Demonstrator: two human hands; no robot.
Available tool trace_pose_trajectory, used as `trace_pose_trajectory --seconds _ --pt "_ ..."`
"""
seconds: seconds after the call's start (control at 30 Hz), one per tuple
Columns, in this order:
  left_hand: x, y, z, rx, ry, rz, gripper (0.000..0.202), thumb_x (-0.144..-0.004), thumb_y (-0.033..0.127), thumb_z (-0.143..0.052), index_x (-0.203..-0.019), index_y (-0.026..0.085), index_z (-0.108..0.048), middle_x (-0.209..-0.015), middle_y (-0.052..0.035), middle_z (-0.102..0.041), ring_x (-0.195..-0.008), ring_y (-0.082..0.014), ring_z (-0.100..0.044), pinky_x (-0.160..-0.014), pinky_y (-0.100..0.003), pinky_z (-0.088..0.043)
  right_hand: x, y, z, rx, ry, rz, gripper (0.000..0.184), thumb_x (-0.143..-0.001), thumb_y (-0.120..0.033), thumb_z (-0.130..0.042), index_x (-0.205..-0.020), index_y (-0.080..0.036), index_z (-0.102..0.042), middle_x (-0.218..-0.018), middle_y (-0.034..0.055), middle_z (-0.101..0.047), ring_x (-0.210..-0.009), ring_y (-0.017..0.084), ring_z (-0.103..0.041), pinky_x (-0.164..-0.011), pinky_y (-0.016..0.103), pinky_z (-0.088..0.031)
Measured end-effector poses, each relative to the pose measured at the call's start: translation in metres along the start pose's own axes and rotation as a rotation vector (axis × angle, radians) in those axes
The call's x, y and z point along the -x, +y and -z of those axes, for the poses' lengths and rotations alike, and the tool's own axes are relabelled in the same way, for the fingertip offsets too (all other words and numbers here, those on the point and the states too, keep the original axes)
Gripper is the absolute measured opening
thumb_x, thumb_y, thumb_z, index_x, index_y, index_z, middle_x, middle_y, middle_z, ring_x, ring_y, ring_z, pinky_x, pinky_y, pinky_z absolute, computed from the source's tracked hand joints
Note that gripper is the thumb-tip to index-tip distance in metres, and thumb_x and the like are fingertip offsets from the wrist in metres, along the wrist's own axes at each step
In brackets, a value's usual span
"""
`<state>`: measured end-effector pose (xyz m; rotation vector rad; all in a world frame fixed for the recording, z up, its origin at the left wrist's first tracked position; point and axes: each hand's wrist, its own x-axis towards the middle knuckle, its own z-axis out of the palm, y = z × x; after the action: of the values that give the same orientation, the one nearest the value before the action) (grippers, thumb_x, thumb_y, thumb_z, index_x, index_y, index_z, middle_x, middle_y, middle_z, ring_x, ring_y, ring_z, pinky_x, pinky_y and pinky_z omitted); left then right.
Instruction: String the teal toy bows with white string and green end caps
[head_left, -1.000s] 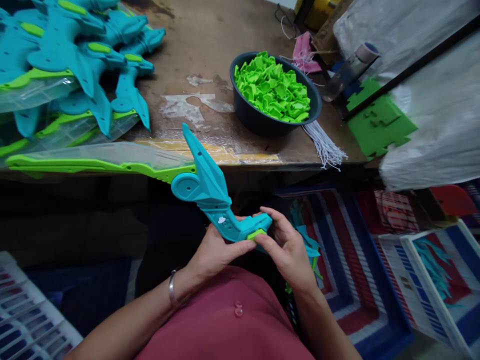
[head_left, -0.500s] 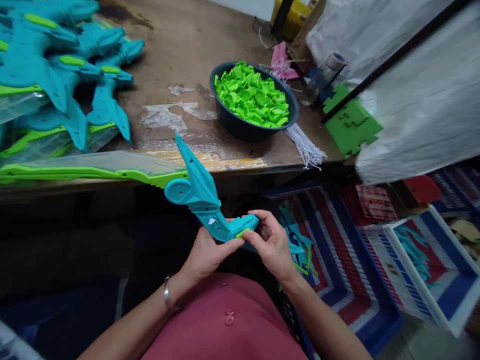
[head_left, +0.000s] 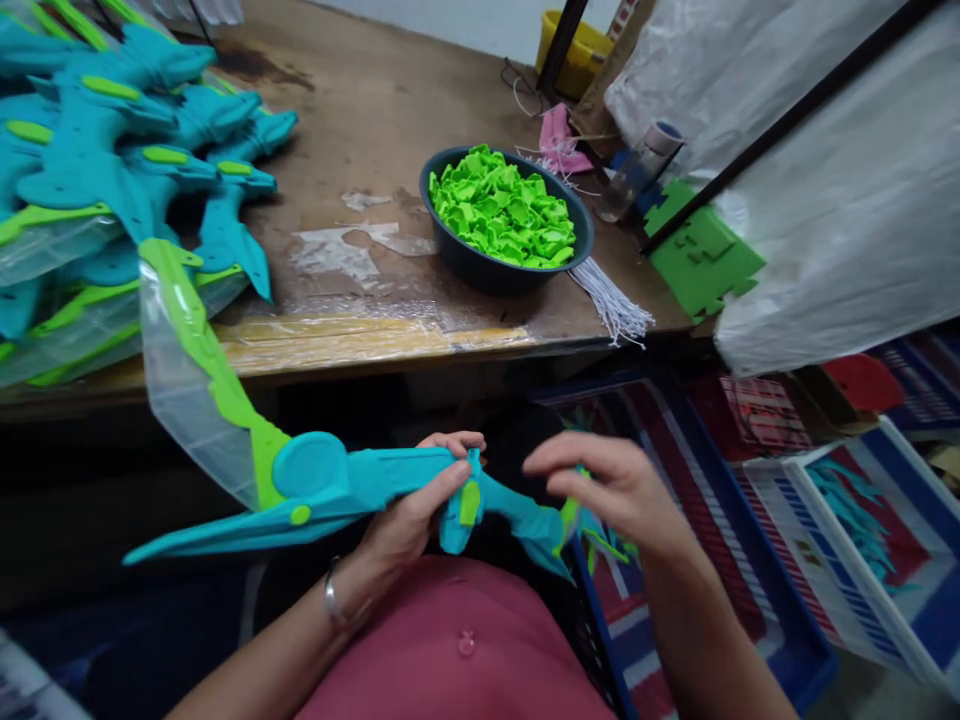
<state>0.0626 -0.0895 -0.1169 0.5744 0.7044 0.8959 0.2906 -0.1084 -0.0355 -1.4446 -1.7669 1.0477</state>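
My left hand (head_left: 417, 506) grips the handle of a teal toy sword (head_left: 352, 482) over my lap. A green button (head_left: 469, 502) sits in its handle, and its green blade (head_left: 196, 345) in a clear sleeve slants up to the left. My right hand (head_left: 611, 488) hovers just right of the handle's end with its fingers loosely curled and apart, and nothing shows in it. A dark bowl (head_left: 457, 262) of small green plastic parts (head_left: 501, 208) stands on the wooden table (head_left: 375, 110).
A pile of finished teal swords (head_left: 112, 170) fills the table's left end. White strings (head_left: 611, 298), a green foam piece (head_left: 701, 258) and a plastic-wrapped bundle (head_left: 825, 180) lie at right. Blue crates (head_left: 750, 600) with more teal parts stand on the floor to my right.
The sword has swung round: its blade left the table edge and now slants up left, handle level over my lap. My right hand let go of the handle and drew back right.
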Motion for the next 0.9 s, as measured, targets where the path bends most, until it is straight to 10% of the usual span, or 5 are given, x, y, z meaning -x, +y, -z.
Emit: trace_pose_trajectory --seconds 0.13,0.23,0.47,0.7,0.9 --pt "0.000 -0.001 0.005 0.050 -0.032 -0.016 0.019 -0.085 0.029 -0.076 -0.101 0.020 -0.070 -0.132 -0.0095 -0.066 -0.123 -0.0303 -0.064 -0.103 -0.043 -0.052 -0.041 0.066 0.052 0.373 0.717 -0.214 0.030 -0.084 -0.035 -0.073 -0.108 -0.017 -0.071 -0.108 0.0124 -0.074 -0.096 0.025 -0.070 -0.092 0.043 -0.055" --pt "0.002 0.001 0.009 0.085 -0.029 -0.020 0.023 -0.084 0.026 -0.074 -0.106 0.020 -0.071 -0.129 -0.0099 -0.068 -0.119 -0.0299 -0.067 -0.101 -0.043 -0.055 -0.070 0.115 0.086 0.349 0.989 -0.422 0.044 -0.069 -0.026 -0.084 -0.107 -0.014 -0.064 -0.117 0.0184 -0.069 -0.103 0.028 -0.068 -0.099 0.046 -0.053" --pt "0.001 0.003 0.018 0.149 0.052 -0.021 0.028 -0.076 0.023 -0.078 -0.103 0.018 -0.073 -0.121 -0.0087 -0.071 -0.111 -0.0297 -0.070 -0.097 -0.044 -0.057 -0.099 0.155 0.105 -0.020 0.960 -0.528 0.022 -0.083 -0.032 -0.071 -0.079 -0.016 -0.057 -0.064 -0.0010 -0.061 -0.049 0.011 -0.060 -0.041 0.019 -0.048" --pt "0.019 0.053 0.021 -0.026 0.022 -0.099 0.033 -0.079 0.026 -0.078 -0.110 0.021 -0.069 -0.132 -0.0101 -0.067 -0.123 -0.0356 -0.065 -0.104 -0.047 -0.056 -0.098 0.156 0.103 -0.217 1.014 -0.510 0.013 -0.081 -0.013 -0.074 -0.081 -0.014 -0.060 -0.060 -0.0058 -0.060 -0.045 0.006 -0.054 -0.038 0.014 -0.043" --pt "0.053 0.120 0.022 -0.430 0.218 -0.304 0.042 -0.079 0.049 -0.080 -0.107 0.027 -0.060 -0.138 -0.0071 -0.065 -0.112 -0.0373 -0.070 -0.081 -0.040 -0.065 -0.088 0.160 0.094 -0.336 0.972 -0.565 0.015 -0.099 -0.027 -0.066 -0.101 -0.012 -0.064 -0.081 -0.0026 -0.064 -0.059 0.006 -0.058 -0.052 0.018 -0.051"
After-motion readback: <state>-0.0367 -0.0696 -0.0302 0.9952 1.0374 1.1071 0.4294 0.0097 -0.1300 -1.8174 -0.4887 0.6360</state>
